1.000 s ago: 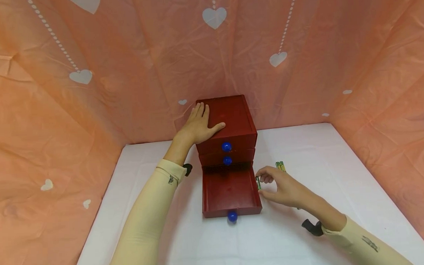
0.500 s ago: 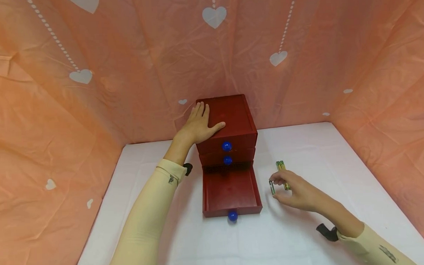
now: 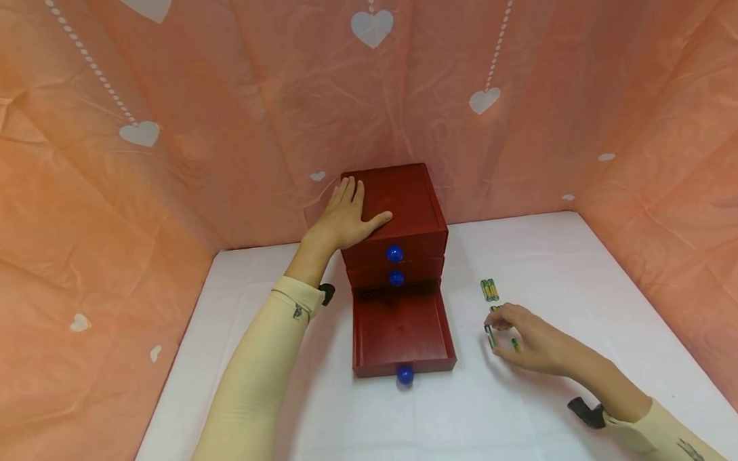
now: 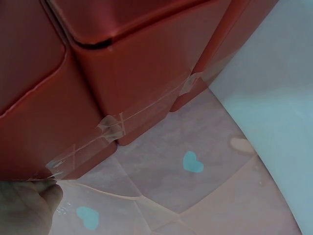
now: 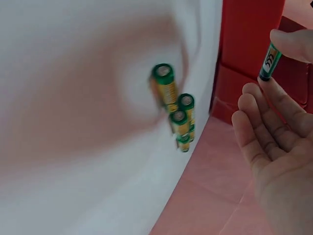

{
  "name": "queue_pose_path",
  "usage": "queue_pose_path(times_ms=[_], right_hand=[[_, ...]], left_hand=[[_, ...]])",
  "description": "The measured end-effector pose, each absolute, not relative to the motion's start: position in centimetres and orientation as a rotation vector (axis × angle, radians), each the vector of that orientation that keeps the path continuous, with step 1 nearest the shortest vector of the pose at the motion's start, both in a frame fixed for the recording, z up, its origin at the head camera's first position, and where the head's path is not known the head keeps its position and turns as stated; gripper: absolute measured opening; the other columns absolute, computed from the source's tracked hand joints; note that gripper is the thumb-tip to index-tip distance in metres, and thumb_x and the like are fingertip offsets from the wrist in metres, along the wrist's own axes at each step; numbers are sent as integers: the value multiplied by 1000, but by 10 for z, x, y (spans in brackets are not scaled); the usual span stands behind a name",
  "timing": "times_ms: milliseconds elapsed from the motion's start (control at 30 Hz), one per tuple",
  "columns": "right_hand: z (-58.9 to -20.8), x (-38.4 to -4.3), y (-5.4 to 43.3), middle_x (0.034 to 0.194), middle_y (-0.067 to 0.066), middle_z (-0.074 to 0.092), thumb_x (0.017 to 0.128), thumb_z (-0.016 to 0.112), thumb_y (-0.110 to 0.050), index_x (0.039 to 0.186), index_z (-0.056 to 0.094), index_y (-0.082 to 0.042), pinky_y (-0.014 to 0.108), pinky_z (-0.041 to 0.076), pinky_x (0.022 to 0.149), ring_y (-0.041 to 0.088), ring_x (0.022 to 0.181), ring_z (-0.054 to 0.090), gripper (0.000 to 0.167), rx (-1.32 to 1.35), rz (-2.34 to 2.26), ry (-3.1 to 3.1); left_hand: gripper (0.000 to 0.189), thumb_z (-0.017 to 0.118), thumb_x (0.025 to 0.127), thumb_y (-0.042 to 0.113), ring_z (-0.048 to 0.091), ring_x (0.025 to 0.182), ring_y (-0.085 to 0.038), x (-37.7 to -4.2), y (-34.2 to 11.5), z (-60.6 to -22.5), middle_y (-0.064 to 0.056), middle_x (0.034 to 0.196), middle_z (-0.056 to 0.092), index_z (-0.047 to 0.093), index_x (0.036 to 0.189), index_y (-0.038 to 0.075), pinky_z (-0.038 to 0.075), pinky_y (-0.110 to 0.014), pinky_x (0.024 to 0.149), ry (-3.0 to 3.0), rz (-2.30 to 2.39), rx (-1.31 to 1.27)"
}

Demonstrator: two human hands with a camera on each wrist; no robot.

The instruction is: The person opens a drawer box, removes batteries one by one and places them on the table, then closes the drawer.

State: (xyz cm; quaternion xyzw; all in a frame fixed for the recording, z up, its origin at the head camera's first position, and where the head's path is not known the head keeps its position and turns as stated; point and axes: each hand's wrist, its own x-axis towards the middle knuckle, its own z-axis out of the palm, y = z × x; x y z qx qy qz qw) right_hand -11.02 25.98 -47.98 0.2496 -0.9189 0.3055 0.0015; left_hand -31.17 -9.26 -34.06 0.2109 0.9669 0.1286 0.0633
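Observation:
A red drawer cabinet stands against the back, its bottom drawer pulled out with nothing seen inside. Flat on the cabinet's top lies my left hand, fingers straight; part of it shows at the lower corner of the left wrist view. My right hand pinches a small green battery between thumb and index finger, the other fingers loosely extended. It hovers above the cloth, right of the drawer. Below and beyond it lie several green and gold batteries, partly hidden by the hand in the head view.
Blue round knobs stick out from the drawer fronts. White cloth covers the table. Orange sheeting with pale hearts hangs behind and along both sides. Clear tape runs along the cabinet's back.
My right hand has moved away from the drawer's right side, rightward and slightly nearer, still pinching the battery. More of the batteries on the table have come into sight. My left hand stays put.

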Motion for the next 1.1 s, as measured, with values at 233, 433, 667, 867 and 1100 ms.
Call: queue_pose_path(times_ms=[233,433,667,867,1100], right_hand=[[-487,-107,270,119,-2,65,88,86,-7,126,65,-8,48,59,99,24,112,67,44,727,938,-2944],[-494,-105,279,119,-3,65,86,88,-8,126,65,-6,47,58,100,23,112,66,46,739,909,-2926],[-501,-105,285,118,-3,65,86,90,-12,125,66,-7,48,57,101,22,112,64,45,728,880,-2946],[-503,-104,286,120,-3,65,87,89,-14,125,67,-8,48,56,102,21,113,62,45,700,883,-2996],[-505,-103,288,119,-1,64,86,90,-13,122,66,-8,45,57,100,23,112,64,44,689,902,-3012]], left_hand=[[105,37,106,75,-16,166,-27,-311,-92,-339,-15,180,-12,-1,172,4,-8,-40,134,2922,395,630],[105,37,105,76,-16,166,-27,-309,-92,-339,-15,180,-11,-1,172,4,-9,-39,133,2920,380,635],[105,37,106,75,-16,166,-27,-309,-92,-339,-16,180,-11,-1,172,3,-9,-40,133,2921,383,634],[105,37,106,75,-16,166,-27,-308,-92,-338,-16,180,-10,-1,172,3,-8,-40,133,2921,383,632],[105,38,106,75,-15,166,-27,-308,-92,-337,-16,180,-9,0,172,2,-8,-40,133,2917,395,643]])
